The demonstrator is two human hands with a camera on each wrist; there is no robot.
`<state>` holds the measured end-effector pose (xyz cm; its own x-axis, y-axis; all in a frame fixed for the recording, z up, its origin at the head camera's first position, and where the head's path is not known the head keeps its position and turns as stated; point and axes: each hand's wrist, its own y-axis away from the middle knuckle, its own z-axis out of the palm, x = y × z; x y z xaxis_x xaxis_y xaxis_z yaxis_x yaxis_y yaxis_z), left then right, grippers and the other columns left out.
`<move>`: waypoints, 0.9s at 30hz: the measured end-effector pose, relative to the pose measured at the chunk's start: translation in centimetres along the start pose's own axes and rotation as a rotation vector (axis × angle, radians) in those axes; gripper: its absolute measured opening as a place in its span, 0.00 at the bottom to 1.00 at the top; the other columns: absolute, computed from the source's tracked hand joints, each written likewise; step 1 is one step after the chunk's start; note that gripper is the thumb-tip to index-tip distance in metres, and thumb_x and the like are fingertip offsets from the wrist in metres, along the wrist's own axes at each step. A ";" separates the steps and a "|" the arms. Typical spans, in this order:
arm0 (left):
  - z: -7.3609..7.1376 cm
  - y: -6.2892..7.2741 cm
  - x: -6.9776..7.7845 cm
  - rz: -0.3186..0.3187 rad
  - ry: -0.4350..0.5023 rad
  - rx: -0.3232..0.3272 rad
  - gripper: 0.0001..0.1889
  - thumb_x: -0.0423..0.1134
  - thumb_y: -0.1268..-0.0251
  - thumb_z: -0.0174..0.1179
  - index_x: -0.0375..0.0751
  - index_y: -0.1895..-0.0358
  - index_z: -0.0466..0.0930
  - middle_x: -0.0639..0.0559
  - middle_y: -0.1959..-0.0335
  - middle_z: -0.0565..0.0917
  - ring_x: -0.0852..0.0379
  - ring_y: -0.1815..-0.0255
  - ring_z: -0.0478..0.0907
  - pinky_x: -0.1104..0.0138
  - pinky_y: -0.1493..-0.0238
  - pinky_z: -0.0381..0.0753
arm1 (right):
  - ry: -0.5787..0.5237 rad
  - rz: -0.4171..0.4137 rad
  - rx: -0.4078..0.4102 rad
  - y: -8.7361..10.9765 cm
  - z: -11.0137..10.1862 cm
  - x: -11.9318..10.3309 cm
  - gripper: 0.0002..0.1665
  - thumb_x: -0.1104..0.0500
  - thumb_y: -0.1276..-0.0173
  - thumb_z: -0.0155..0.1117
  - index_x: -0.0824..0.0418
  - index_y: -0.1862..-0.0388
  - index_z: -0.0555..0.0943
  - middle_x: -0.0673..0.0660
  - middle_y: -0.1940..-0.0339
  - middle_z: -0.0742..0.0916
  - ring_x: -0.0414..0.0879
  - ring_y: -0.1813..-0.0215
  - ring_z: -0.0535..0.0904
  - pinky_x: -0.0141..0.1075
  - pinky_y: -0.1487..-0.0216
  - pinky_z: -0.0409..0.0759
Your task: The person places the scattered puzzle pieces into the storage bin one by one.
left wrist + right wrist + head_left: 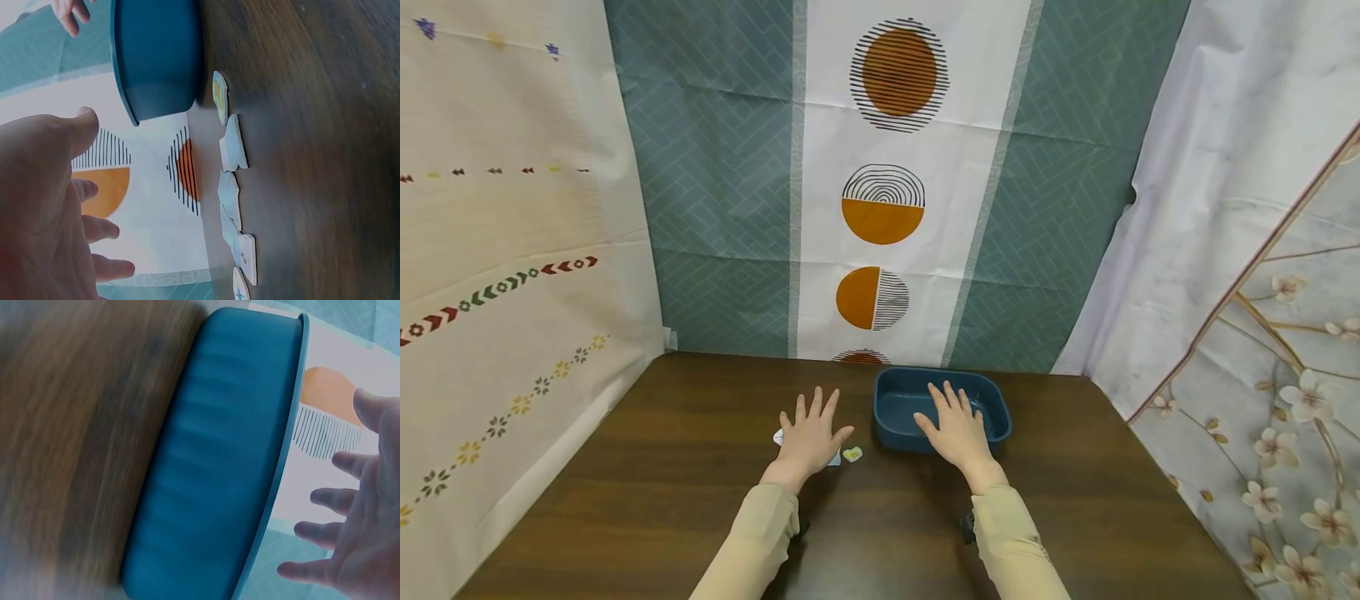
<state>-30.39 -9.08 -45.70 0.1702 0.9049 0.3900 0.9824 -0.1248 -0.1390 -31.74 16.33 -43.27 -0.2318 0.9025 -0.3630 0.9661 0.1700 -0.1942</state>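
My left hand (807, 442) hovers above the table with its fingers spread and straight, holding nothing. Beneath it lie several small flat cutout pieces, partly hidden by the hand in the head view. One is a yellow-green piece (852, 454) just right of the thumb; the left wrist view shows pale blue pieces (229, 197) in a row beyond it, and a white piece with a blue star-like mark (239, 286). My right hand (957, 432), fingers also spread, is held over the front side of a dark blue rectangular bin (897, 440), apart from it in the right wrist view.
The bin stands near the back edge of a dark brown wooden table (700, 467). Behind hangs a green and white patterned cloth (715, 208). Patterned fabric also hangs at the left (512, 250) and a floral curtain (1247, 333) at the right.
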 end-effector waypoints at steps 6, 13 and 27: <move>0.1 0.5 0.0 0.006 0.001 -0.001 0.36 0.57 0.27 0.50 0.46 0.22 0.53 0.35 0.22 0.52 0.26 0.24 0.46 0.29 0.33 0.47 | 0.009 0.021 0.019 0.1 -0.6 1.1 0.40 0.40 0.27 0.53 0.57 0.23 0.59 0.66 0.22 0.61 0.69 0.23 0.53 0.71 0.33 0.54; 0.2 0.6 -0.2 0.010 -0.001 0.006 0.36 0.57 0.27 0.50 0.46 0.23 0.53 0.34 0.22 0.53 0.26 0.24 0.46 0.28 0.34 0.47 | -0.001 0.039 0.047 0.0 -1.5 2.7 0.39 0.43 0.25 0.51 0.61 0.23 0.58 0.68 0.23 0.61 0.70 0.24 0.55 0.70 0.34 0.58; 0.4 0.4 -0.6 0.007 0.014 0.008 0.36 0.54 0.27 0.52 0.45 0.23 0.54 0.34 0.22 0.52 0.27 0.24 0.48 0.29 0.34 0.50 | -0.076 0.118 0.150 -0.6 -3.2 5.6 0.37 0.49 0.23 0.52 0.70 0.26 0.59 0.74 0.29 0.67 0.73 0.32 0.64 0.63 0.36 0.67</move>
<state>-30.14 -9.49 -46.39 0.1784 0.8981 0.4019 0.9805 -0.1279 -0.1494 -33.28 22.51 -42.25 -0.1317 0.8794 -0.4575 0.9607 -0.0005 -0.2777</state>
